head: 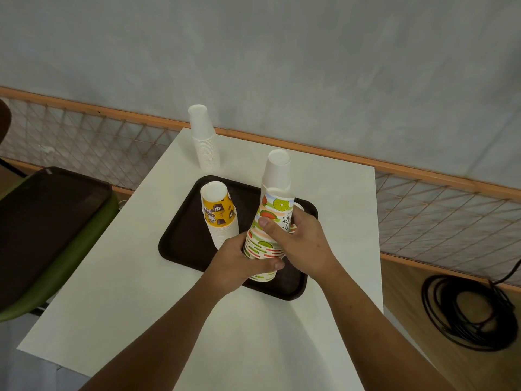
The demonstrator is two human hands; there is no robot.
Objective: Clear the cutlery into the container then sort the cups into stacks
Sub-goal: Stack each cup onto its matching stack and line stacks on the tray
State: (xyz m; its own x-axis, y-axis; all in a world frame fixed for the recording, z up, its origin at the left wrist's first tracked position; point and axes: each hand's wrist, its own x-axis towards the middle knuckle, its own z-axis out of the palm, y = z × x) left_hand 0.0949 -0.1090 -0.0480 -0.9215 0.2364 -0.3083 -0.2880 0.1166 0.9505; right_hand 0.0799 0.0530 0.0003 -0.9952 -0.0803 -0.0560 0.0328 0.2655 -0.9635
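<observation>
Left hand [242, 262] and right hand [300, 244] clasp the fruit-print cup stack [261, 246] over the tray's [183, 244] near edge.

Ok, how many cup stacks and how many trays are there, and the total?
Cup stacks: 3 (white stack, yellow-topped stack, fruit-print stack gripped by left hand and right hand)
Trays: 2 (table tray, second tray on the green seat)
Total: 5

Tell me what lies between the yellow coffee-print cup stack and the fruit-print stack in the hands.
In the head view, only a bare strip of dark tray separates the yellow coffee-print cup stack from the fruit-print stack.
</observation>
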